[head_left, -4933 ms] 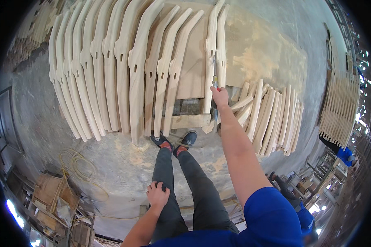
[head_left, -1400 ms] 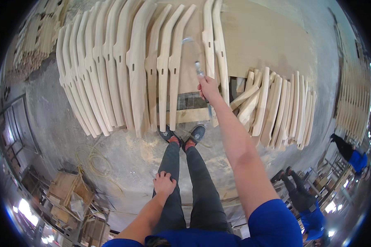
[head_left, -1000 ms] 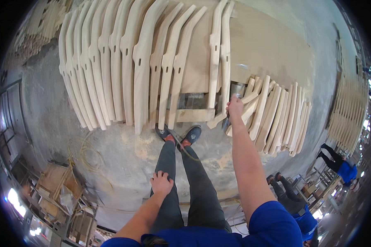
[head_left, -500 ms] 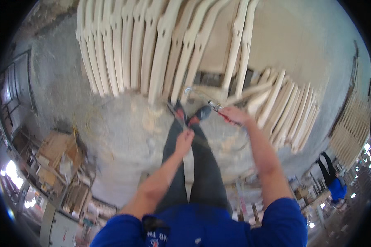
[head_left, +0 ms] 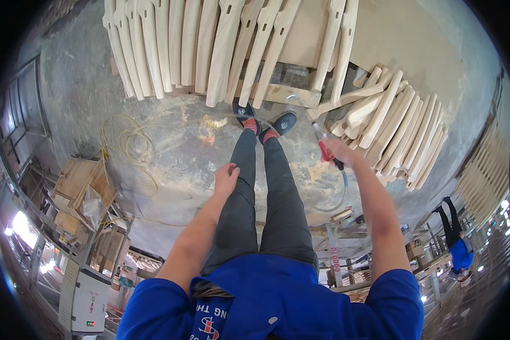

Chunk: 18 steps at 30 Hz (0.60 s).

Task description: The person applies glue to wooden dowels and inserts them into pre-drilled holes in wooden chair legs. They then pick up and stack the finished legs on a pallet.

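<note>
My right hand (head_left: 339, 151) is wrapped round a red-handled air gun (head_left: 326, 148), its metal nozzle pointing away from me toward the wooden pieces. A translucent hose (head_left: 344, 195) curves below that hand. By my left thigh, my left hand (head_left: 225, 180) has its fingers curled together; a small dark spot shows at the fingertips, too small to name. Ahead of my feet lies a row of long, pale, shaped wooden pieces (head_left: 190, 48) with slots near their bends. Shorter wooden pieces (head_left: 399, 127) are heaped to the right, close to the air gun.
A coiled yellowish hose (head_left: 131, 141) lies on the concrete floor at left. Beyond it are wooden boxes (head_left: 76, 184) and a grey electrical cabinet (head_left: 88, 300). Flat brown board (head_left: 394, 34) lies beneath some pieces. Another person (head_left: 459, 249) stands far right, beside stacked wood (head_left: 484, 181).
My right hand has moved right with the air gun. My left hand has moved left to my thigh, and the thin dark strip seen at it before no longer shows.
</note>
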Each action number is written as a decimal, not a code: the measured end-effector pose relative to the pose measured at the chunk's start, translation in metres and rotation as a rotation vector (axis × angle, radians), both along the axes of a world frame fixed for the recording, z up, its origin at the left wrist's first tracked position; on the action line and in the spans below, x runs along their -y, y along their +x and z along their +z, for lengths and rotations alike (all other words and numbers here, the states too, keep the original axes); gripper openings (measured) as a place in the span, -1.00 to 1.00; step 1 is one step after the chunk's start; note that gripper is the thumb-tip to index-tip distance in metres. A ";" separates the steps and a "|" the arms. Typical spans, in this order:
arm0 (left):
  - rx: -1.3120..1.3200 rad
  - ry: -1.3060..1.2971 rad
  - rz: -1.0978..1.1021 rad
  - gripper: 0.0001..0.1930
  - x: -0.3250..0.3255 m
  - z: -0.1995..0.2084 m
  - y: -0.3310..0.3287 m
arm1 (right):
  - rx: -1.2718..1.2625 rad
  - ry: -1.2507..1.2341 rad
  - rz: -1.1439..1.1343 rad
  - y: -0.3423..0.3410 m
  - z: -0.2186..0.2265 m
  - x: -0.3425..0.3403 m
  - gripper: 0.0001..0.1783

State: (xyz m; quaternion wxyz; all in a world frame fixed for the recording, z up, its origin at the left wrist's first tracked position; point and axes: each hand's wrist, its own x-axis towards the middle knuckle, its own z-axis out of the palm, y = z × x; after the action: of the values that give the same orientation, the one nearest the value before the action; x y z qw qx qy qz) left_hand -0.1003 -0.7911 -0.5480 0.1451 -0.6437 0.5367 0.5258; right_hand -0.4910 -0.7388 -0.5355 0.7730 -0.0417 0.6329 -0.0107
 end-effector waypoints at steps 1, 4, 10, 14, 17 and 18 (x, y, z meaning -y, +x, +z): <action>-0.020 -0.015 0.031 -0.65 0.000 0.001 -0.005 | 0.024 0.006 -0.045 0.011 0.003 -0.004 -0.50; -0.025 -0.036 -0.122 -0.67 -0.001 0.018 -0.006 | 0.126 0.181 -0.106 0.048 0.014 -0.048 -0.51; -0.094 -0.096 -0.706 -0.67 0.024 0.059 0.002 | -0.076 0.377 -0.519 0.116 0.028 -0.146 -0.43; -0.092 -0.050 -1.106 -0.69 0.051 0.068 0.008 | -0.166 0.355 -0.704 0.151 0.002 -0.196 -0.38; -0.067 -0.009 -1.292 -0.67 0.067 0.063 0.014 | -0.121 0.288 -0.577 0.166 -0.021 -0.209 -0.38; -0.053 0.016 -1.341 -0.67 0.070 0.061 0.016 | -0.102 0.258 -0.509 0.172 -0.030 -0.214 -0.38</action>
State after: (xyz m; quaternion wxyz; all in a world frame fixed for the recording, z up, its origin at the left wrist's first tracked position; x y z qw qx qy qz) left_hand -0.0843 -0.8611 -0.4868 0.4318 -0.1564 0.8200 0.3414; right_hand -0.3189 -0.5249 -0.5655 0.7116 0.2167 0.6572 -0.1218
